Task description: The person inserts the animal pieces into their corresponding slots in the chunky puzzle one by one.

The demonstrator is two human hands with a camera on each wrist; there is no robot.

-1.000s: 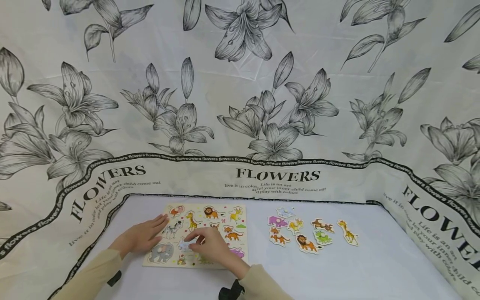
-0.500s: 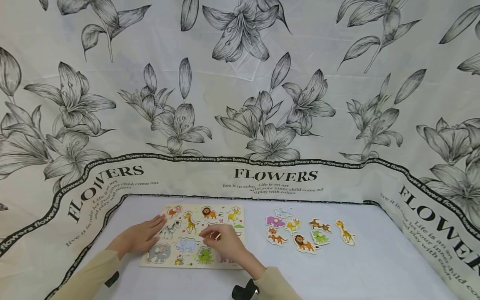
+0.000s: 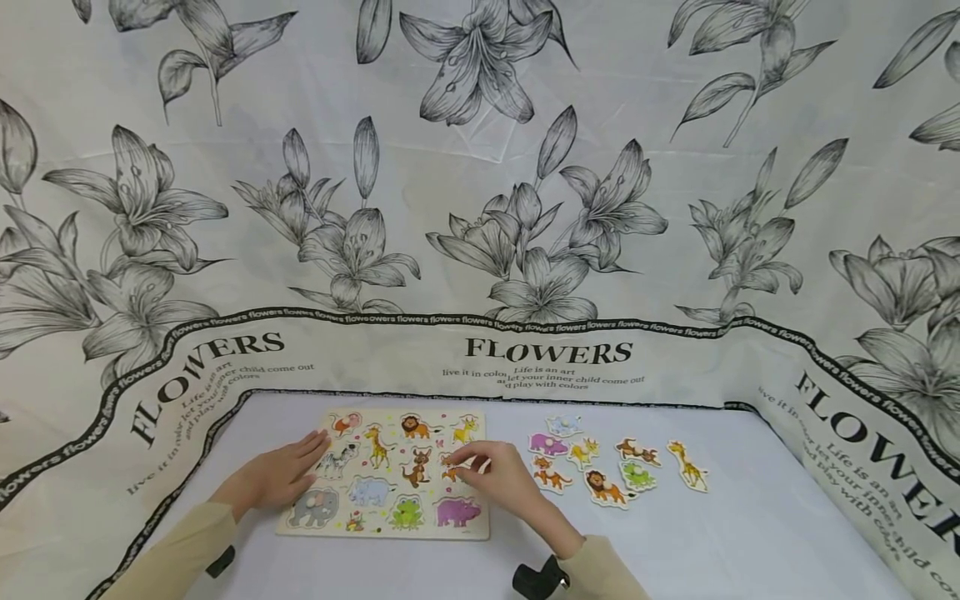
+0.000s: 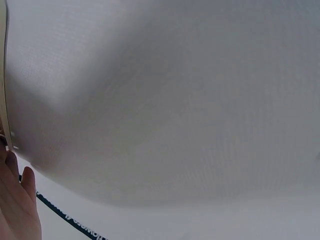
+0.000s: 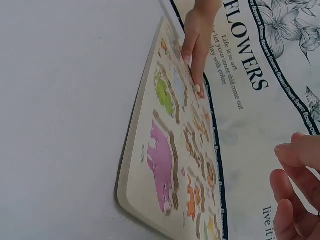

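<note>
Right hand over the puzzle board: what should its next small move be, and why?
Probably shift the right hand to the loose tiger piece and pinch it. The hand's fingers show nothing held, a matching tiger picture shows on the puzzle board, the piece lies among the loose ones nearest the board, and the left hand rests at the board's left edge.
</note>
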